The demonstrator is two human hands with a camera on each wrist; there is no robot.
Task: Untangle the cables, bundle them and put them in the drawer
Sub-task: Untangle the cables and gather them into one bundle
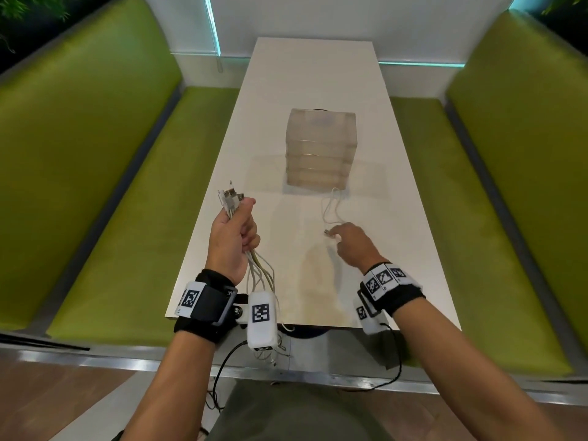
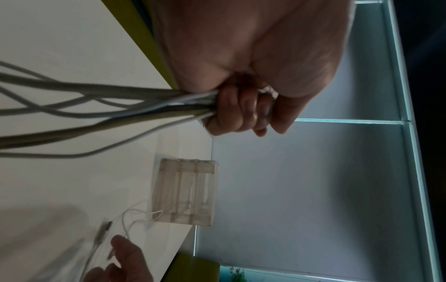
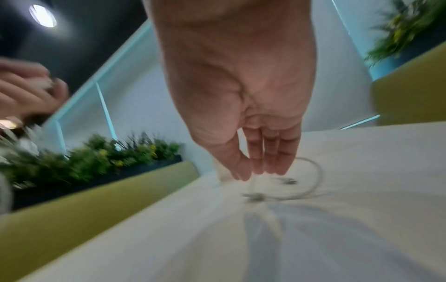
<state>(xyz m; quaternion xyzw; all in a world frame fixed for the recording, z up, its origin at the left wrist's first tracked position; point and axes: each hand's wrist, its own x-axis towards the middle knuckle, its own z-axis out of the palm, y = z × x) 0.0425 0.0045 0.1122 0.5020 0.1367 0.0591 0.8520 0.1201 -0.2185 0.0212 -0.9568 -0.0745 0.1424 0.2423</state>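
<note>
So left hand [image 1: 234, 240] had its fingers clenched round the cable bundle [image 1: 229, 198] (plugs up), right hand [image 1: 351, 245] hung relaxed over a loose cable [image 1: 331, 210] on the desk [image 1: 305, 90].

The head camera is looking down over the white table [image 1: 305, 122]; both wrist cameras are viewing it from close, sharing the drawer unit [image 2: 187, 190]

Your bunch of pale cables [image 1: 237, 207] stands gripped near left, plugs up, tails dangling. One loose white cable [image 1: 331, 209] lies looped before the translucent drawer unit [image 1: 320, 147], mid-table.
</note>
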